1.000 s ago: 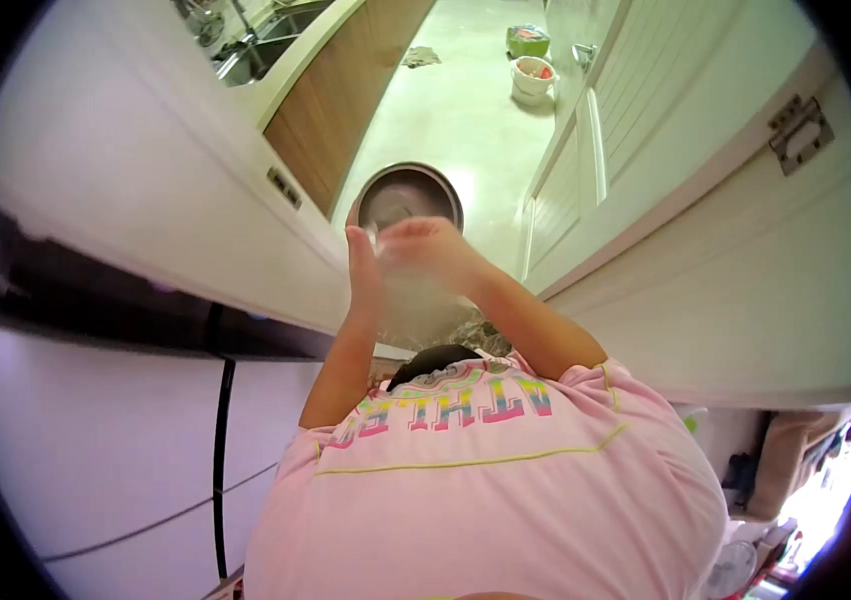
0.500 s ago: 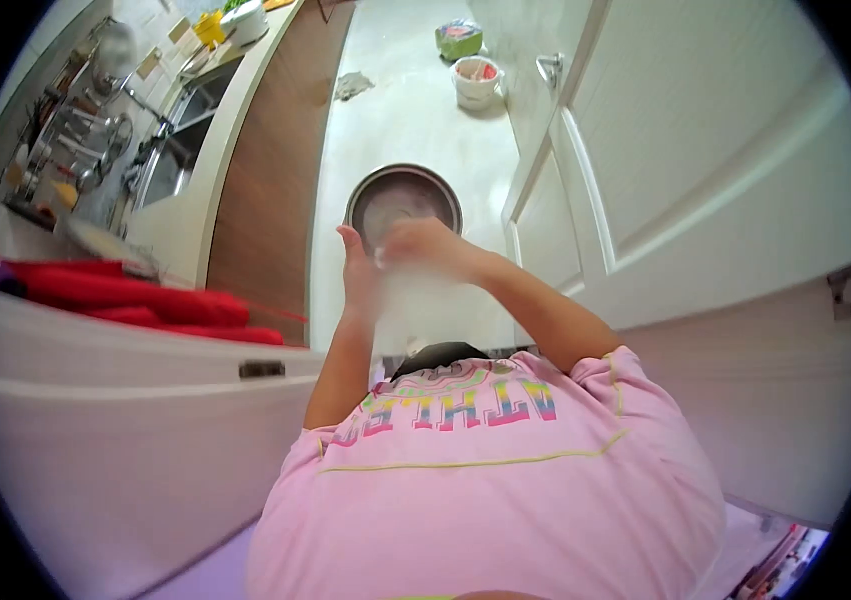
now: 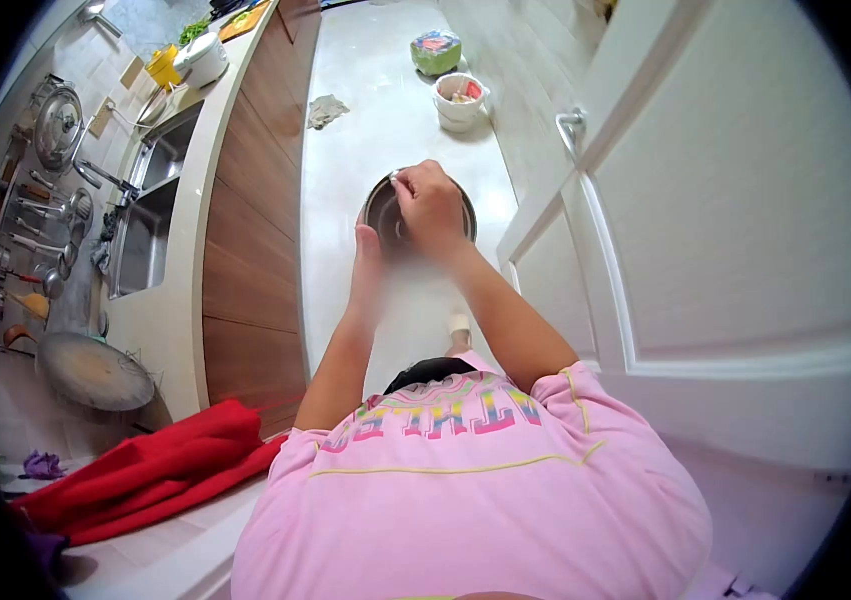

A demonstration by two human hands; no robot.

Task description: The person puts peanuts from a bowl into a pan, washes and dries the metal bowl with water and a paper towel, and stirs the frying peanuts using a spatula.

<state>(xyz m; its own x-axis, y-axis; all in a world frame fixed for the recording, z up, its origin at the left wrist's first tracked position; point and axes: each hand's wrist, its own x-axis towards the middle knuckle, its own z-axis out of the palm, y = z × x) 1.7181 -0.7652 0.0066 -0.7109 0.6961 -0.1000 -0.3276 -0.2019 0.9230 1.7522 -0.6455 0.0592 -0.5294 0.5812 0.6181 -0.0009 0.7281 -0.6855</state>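
A round metal bowl (image 3: 456, 205) with a pale rim and a dark inside is in front of me above the floor. My left hand (image 3: 368, 258) grips its left side, thumb up along the rim and other fingers hidden. Across the bowl lies my right hand (image 3: 431, 203), fingers curled and pinched near the far left rim. A small whitish bit shows at those fingertips, too small to name. My hand covers much of the bowl's inside, so I cannot make out its contents. The wrists are blurred.
A counter with a double sink (image 3: 149, 230) runs along the left, with a wok (image 3: 95, 371) nearer me. Red cloth (image 3: 160, 470) hangs at lower left. A white door (image 3: 745, 200) stands to the right. Ahead on the floor are a white bucket (image 3: 458, 112), a green-wrapped bundle (image 3: 435, 52) and a grey rag (image 3: 326, 111).
I have moved forward, and more of the sink, wok and red cloth shows. My right hand has shifted from the bowl's near side to across its top, toward the far rim.
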